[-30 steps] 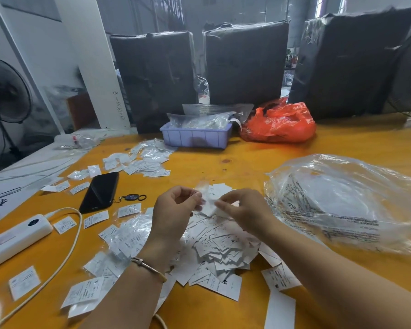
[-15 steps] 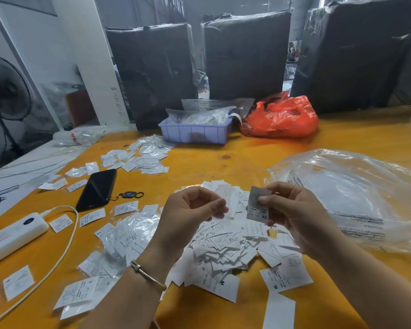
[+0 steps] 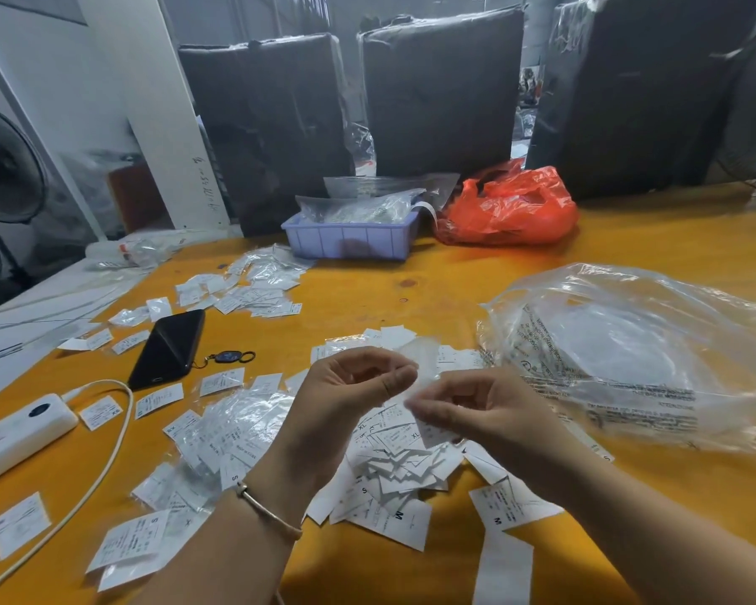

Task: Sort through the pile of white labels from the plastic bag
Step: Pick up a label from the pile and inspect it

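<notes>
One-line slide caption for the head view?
Both hands, left hand and right hand, raised over the pile of white labels on the orange table, beside the clear plastic bag.

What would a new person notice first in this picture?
Probably the pile of labels at the centre of the yellow table, with the left hand and right hand raised over it, holding something small and blurred between them. Next, the clear bag lying to the right and the orange bag at the back.

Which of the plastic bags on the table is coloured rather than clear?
The crumpled orange plastic bag beside the lilac plastic tray; the others are transparent.
</notes>
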Available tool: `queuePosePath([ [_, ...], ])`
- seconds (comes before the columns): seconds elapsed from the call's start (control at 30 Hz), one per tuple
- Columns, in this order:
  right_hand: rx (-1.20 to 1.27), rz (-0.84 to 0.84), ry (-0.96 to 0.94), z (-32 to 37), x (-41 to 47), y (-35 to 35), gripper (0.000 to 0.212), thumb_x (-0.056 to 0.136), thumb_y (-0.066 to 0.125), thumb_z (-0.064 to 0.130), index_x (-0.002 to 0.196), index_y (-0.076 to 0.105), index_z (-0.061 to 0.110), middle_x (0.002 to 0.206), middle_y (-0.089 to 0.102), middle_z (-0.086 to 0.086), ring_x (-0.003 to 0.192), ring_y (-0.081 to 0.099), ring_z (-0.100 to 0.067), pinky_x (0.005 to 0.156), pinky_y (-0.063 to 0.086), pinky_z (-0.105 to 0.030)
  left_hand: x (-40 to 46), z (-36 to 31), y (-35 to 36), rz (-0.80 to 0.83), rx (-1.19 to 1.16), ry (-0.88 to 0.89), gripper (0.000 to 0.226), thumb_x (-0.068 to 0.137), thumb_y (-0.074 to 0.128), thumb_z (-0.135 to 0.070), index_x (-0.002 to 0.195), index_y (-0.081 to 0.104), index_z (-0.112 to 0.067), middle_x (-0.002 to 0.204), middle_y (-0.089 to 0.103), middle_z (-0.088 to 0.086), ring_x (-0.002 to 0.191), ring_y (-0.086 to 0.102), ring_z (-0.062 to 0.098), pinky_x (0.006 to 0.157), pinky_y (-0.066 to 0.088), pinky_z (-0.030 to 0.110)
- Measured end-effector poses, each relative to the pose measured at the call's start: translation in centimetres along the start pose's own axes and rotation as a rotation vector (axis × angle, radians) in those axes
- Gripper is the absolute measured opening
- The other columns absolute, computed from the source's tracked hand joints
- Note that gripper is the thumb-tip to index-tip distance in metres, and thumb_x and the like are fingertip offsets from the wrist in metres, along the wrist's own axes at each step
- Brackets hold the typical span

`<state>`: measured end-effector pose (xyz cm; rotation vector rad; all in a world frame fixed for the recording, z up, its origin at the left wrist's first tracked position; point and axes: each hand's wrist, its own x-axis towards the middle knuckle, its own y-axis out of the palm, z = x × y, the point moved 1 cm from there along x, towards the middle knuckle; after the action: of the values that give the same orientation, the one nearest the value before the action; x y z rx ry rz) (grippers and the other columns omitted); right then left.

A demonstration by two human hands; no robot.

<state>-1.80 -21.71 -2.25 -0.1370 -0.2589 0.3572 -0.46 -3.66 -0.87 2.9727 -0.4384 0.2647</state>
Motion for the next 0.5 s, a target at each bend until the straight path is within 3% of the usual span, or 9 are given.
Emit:
queuePosePath([
  [0.1, 0.106, -0.105, -0.013, 0.0, 0.2, -0.4, 0.025, 0.073, 0.072, 0.029, 0.084, 0.076, 0.006, 0.079, 0.072, -0.011, 0.072, 0.065, -0.017, 0.066, 0.051, -0.022, 0.0, 0.1, -0.1, -0.016, 0.028, -0.049, 0.004, 0.073, 0.077, -0.020, 0.074, 0.073, -0.019, 0.068, 0.062, -0.004, 0.064, 0.052, 0.010, 0.064, 0.043, 0.020],
  [0.23, 0.042, -0.229, -0.081, 0.4, 0.1, -1.3, 0.012, 0.075, 0.073, 0.021, 0.078, 0.075, 0.009, 0.072, 0.070, -0.013, 0.066, 0.062, -0.022, 0.062, 0.048, -0.027, 0.0, 0.0, -0.4, 0.046, 0.317, -0.104, 0.002, 0.071, 0.067, -0.016, 0.071, 0.069, -0.014, 0.070, 0.064, 0.002, 0.066, 0.057, 0.010, 0.065, 0.047, 0.020],
  [0.3, -0.115, -0.221, -0.157, 0.5, 0.1, -1.4, 0.004, 0.080, 0.073, 0.009, 0.076, 0.074, 0.009, 0.064, 0.066, -0.009, 0.059, 0.057, -0.023, 0.058, 0.046, -0.030, -0.1, 0.1, -0.4, 0.138, 0.446, -0.163, 0.007, 0.071, 0.067, -0.015, 0.075, 0.071, -0.012, 0.073, 0.068, 0.005, 0.069, 0.061, 0.008, 0.063, 0.048, 0.016],
  [0.4, -0.403, -0.143, -0.231, 0.8, 0.1, -1.4, 0.009, 0.079, 0.073, 0.003, 0.075, 0.074, 0.011, 0.063, 0.066, 0.006, 0.057, 0.056, -0.006, 0.055, 0.044, -0.018, -0.2, 0.3, -0.2, 0.199, 0.475, -0.209, 0.008, 0.082, 0.075, -0.013, 0.090, 0.073, -0.013, 0.083, 0.075, 0.003, 0.073, 0.069, 0.011, 0.064, 0.050, 0.014],
  [0.5, -0.369, -0.106, -0.191, 0.9, 0.1, -2.0, 0.010, 0.078, 0.074, 0.003, 0.082, 0.076, 0.011, 0.077, 0.072, 0.003, 0.069, 0.066, -0.010, 0.063, 0.053, -0.024, -0.2, 0.0, -0.1, 0.222, 0.496, -0.178, 0.007, 0.090, 0.070, -0.021, 0.090, 0.074, -0.015, 0.081, 0.077, 0.005, 0.072, 0.071, 0.014, 0.060, 0.049, 0.015],
])
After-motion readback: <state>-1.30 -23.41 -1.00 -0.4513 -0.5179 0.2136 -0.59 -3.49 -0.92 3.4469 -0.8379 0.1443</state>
